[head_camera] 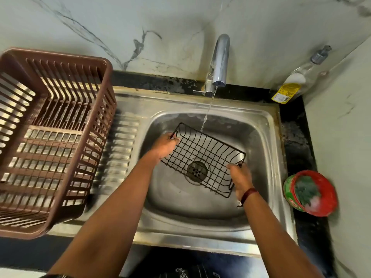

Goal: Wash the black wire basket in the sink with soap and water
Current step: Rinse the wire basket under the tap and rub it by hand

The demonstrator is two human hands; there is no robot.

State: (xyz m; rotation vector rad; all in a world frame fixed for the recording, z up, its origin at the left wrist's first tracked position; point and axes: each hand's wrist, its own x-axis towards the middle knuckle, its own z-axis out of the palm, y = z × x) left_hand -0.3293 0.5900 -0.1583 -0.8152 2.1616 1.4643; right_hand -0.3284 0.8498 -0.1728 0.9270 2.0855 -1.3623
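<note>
Over the steel sink (pixel 267 125), held above the drain (pixel 197 171): black wire basket (pixel 202 157), tilted, its far edge just under the thin stream of water (pixel 206 113) from the tap (pixel 218 61). Left hand (pixel 165 146) curled round the basket's upper left corner, fingers hooked over the rim wire. Right hand (pixel 240 178) gripping the lower right end, thumb and fingers closed on the wire, though blurred enough that the exact hold is probably a pinch rather than a full grasp. Dark band (pixel 248 194) on the right wrist. Left of the bowl, on the ribbed draining board: brown plastic dish rack (pixel 50 137). Back right corner of the black counter (pixel 297 149): clear soap bottle (pixel 295 81) with a pump top and yellow label, leaning against the marble wall (pixel 100 27). Right of the sink, near the wall: red tub (pixel 311 192) with a green scrubber and some white suds inside.
</note>
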